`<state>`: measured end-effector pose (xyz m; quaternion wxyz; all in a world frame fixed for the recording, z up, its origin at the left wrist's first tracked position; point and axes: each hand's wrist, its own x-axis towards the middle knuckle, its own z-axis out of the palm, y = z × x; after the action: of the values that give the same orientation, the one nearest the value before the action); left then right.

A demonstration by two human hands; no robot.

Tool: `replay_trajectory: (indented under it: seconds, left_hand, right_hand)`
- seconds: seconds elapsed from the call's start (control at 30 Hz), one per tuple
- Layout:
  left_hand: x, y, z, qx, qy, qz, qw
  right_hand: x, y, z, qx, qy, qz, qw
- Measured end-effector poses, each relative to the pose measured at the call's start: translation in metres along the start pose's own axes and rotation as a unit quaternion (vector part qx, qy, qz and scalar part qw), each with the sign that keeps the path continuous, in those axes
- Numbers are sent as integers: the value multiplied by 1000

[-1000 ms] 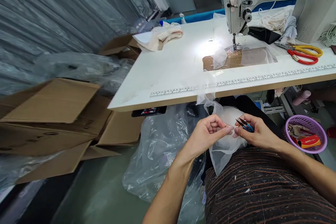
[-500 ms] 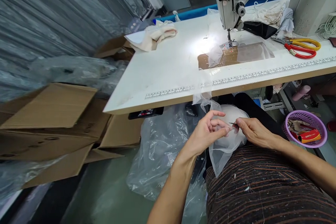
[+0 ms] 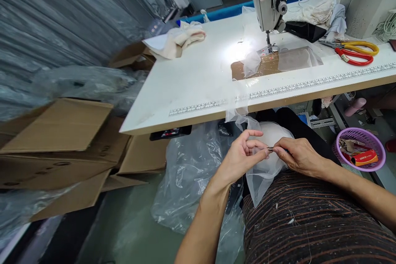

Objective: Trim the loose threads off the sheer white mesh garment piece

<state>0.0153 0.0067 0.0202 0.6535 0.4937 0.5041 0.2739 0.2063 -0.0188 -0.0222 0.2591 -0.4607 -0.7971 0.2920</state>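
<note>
My left hand (image 3: 246, 153) pinches an edge of sheer white fabric (image 3: 262, 181) between thumb and fingers, its index finger raised. Closed around a small, dark, tweezer-like metal tool (image 3: 270, 149), my right hand (image 3: 298, 154) holds the thin tips against the fabric at the left fingertips. Most of that tool is hidden by the fingers. The fabric lies over my lap, beside a rounded white piece (image 3: 275, 132). A strip of it runs up over the table edge toward the sewing machine (image 3: 268, 8).
The white table (image 3: 185, 86) has a printed ruler along its front edge. Red and yellow-handled scissors (image 3: 355, 51) lie at right, cream cloth (image 3: 182, 39) at left. A purple basket (image 3: 379, 148) stands low right. Cardboard boxes (image 3: 55, 128) and a clear plastic bag (image 3: 192, 173) are at left.
My right hand has turned slightly and moved left, bringing the tool's tips to the fabric at my left fingertips. My left hand keeps its pinch. The view has shifted slightly.
</note>
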Motion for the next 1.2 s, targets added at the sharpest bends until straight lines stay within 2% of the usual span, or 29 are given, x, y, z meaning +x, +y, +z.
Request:
replay_trajectory:
  seconds: [0.17,0.27,0.37,0.43,0.53,0.63,0.73,0.8,0.9,0.97,1.03,1.13,1.2]
  left_hand:
    - [-1,-3,3,18,5,6,1000]
    - [-1,-5,6,11,12,9,1000]
    - [-1,-7,6,-1,20,6,1000]
    - [0,-8,6,-5,19,5,1000]
    - [3,-10,7,0,5,6,1000]
    - [1,-13,12,27,-1,13,1000]
    - [-11,-19,22,125,29,68,989]
    - [-24,-25,31,205,35,111,972]
    - [-42,-33,40,254,-11,124,959]
    - [-50,-36,40,270,-52,110,955]
    - [-52,-35,33,301,-85,95,945]
    - [-45,-27,12,343,-115,87,928]
    - [-35,-22,-4,309,-157,91,934]
  right_hand:
    - [-1,-2,2,-32,-15,44,998]
    - [-3,-1,2,-34,10,86,996]
    - [-2,2,-4,34,63,119,990]
    - [0,2,-9,114,67,125,983]
    - [7,0,-15,209,31,124,969]
    - [11,-5,-16,240,-9,127,962]
    - [6,-10,-20,263,-76,163,948]
    - [-4,-12,-25,307,-143,179,924]
    - [-21,-13,-30,378,-227,182,879]
    - [-31,-12,-31,395,-244,190,865]
    - [-37,-9,-31,396,-235,200,865]
    - [-38,-1,-29,400,-186,220,870]
    - [-33,6,-25,399,-135,228,878]
